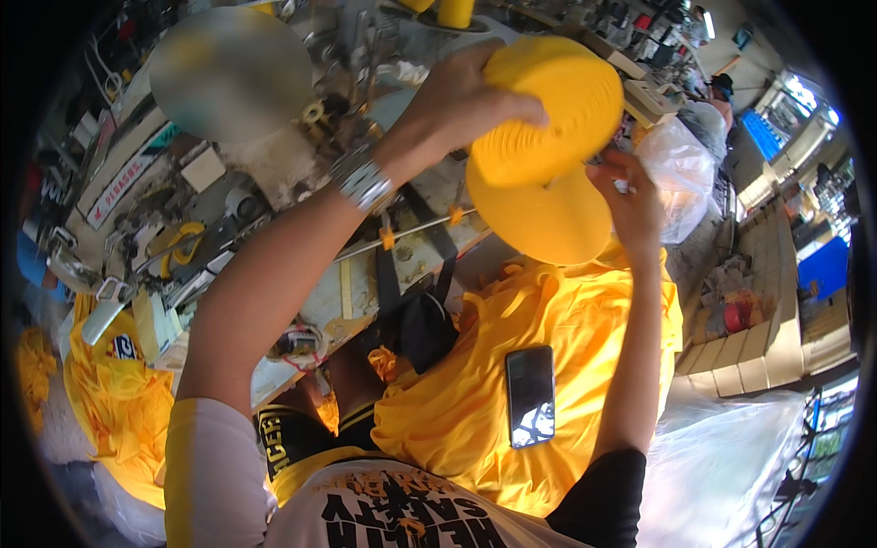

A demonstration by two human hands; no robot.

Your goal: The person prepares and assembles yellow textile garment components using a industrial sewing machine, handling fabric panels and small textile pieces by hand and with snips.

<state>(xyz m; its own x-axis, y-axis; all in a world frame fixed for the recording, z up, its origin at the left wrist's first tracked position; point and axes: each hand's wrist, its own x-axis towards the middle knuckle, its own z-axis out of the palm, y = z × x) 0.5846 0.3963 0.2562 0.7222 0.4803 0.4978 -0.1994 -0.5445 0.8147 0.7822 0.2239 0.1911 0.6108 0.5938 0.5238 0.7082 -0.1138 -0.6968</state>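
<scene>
My left hand (pixel 470 100), a metal-banded watch on its wrist, grips a thick yellow roll of fabric tape (pixel 571 91) at its left side, the thumb lying across its face. Directly below it, partly covered, is a second flat yellow roll (pixel 544 219). At that lower roll's right edge is my right hand (pixel 632 201), its fingers curled together around a small white thing (pixel 622 186) too small to name. Below the rolls, yellow fabric (pixel 466 402) lies heaped over my lap, and a dark phone (pixel 531 396) rests on it.
A sewing machine (pixel 137 173) and a cluttered worktable (pixel 274 173) stand at the left. More yellow cloth (pixel 119 393) hangs at the lower left. Clear plastic bags (pixel 681 169) and beige crates (pixel 744 365) are on the right. Yellow thread cones (pixel 454 13) stand at the back.
</scene>
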